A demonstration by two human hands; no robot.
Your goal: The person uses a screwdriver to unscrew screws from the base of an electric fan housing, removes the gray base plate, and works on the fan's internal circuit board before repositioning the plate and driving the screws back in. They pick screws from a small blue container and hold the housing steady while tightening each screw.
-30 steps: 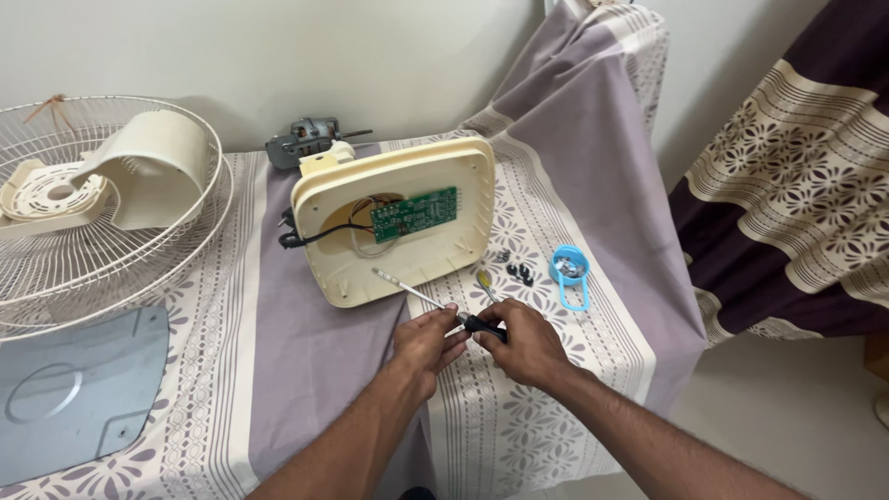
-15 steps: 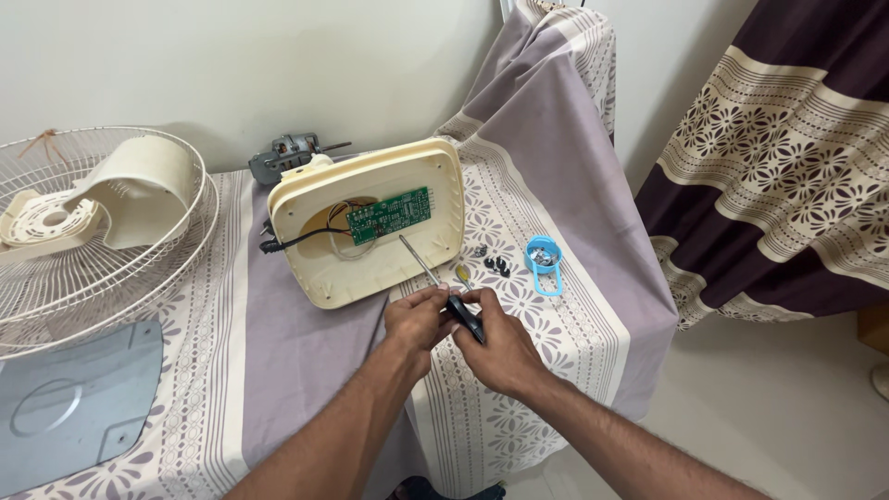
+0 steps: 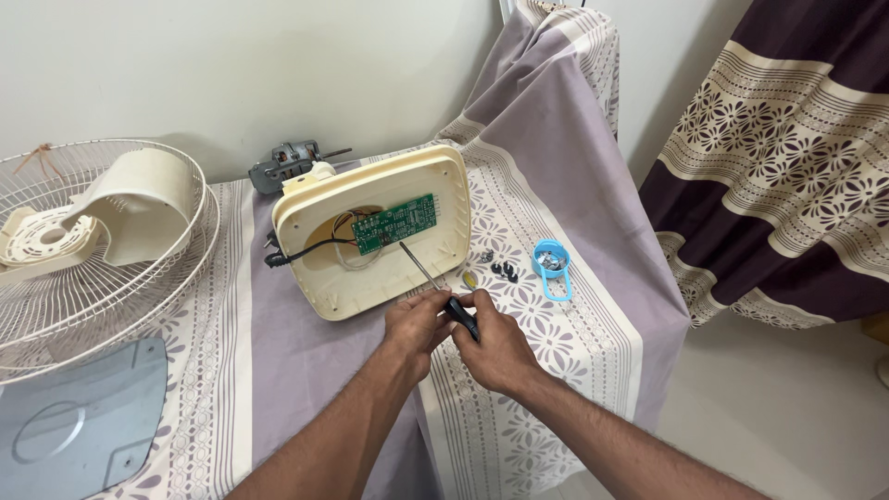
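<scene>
Both hands met over the cloth-covered bench [image 3: 306,370], gripping one screwdriver [image 3: 435,285]: the right hand [image 3: 495,347] had its fingers clamped on the black handle, and the left hand [image 3: 417,324] had its fingers pinched together on the metal shaft just ahead of the handle. The shaft slanted up to the green circuit board [image 3: 394,222] inside the cream fan base housing [image 3: 370,231], which lay open side up. Just right of the housing lay a few small dark screws [image 3: 503,270] and a blue cap [image 3: 552,261] holding more. A wire fan guard [image 3: 93,259], a grey fan blade [image 3: 74,417] and a motor [image 3: 287,165] lay to the left
</scene>
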